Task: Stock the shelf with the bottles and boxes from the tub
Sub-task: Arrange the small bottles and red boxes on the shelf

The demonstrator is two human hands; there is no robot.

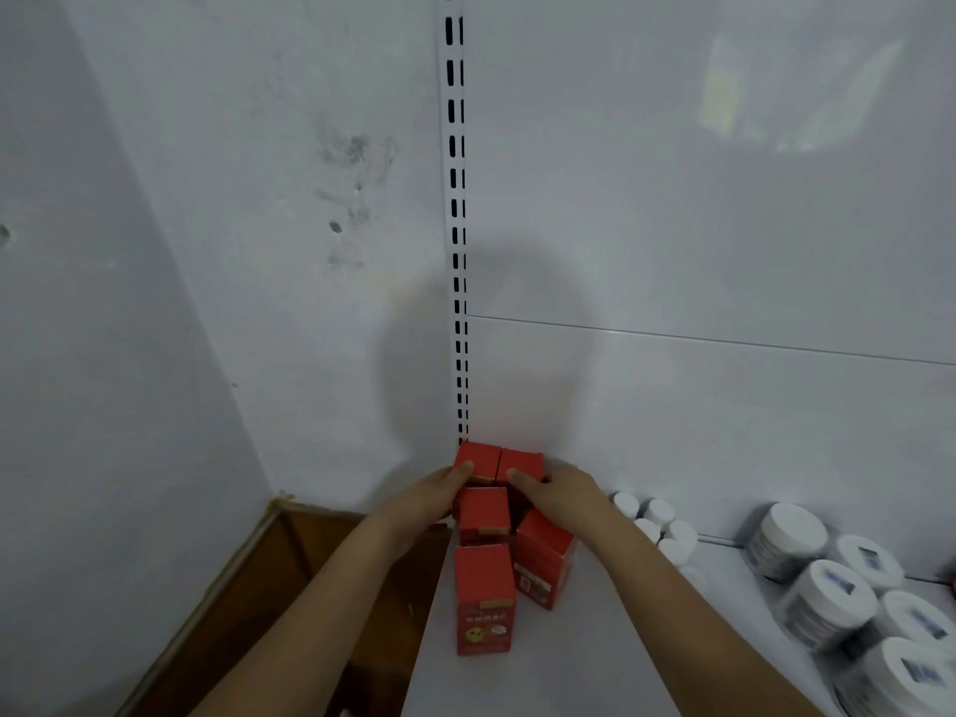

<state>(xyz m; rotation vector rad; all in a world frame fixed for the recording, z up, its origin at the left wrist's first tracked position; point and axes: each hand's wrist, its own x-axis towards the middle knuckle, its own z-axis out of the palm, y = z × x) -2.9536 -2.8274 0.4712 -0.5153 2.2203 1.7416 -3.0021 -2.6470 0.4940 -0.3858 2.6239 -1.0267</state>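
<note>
Five red boxes stand on the white shelf — two at the back corner, three nearer. The left hand holds the back-left box, the right hand the back-right one. Right of the right hand: five small white-capped bottles, then six wide white jars.

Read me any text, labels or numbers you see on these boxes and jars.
Nothing can be read.
Front red box: a line of print above a yellow face, too blurred.
Tilted red box: a small label, too small.
White jars: blue marks on the lids, blurred.
Small white bottles: no text shows.
</note>
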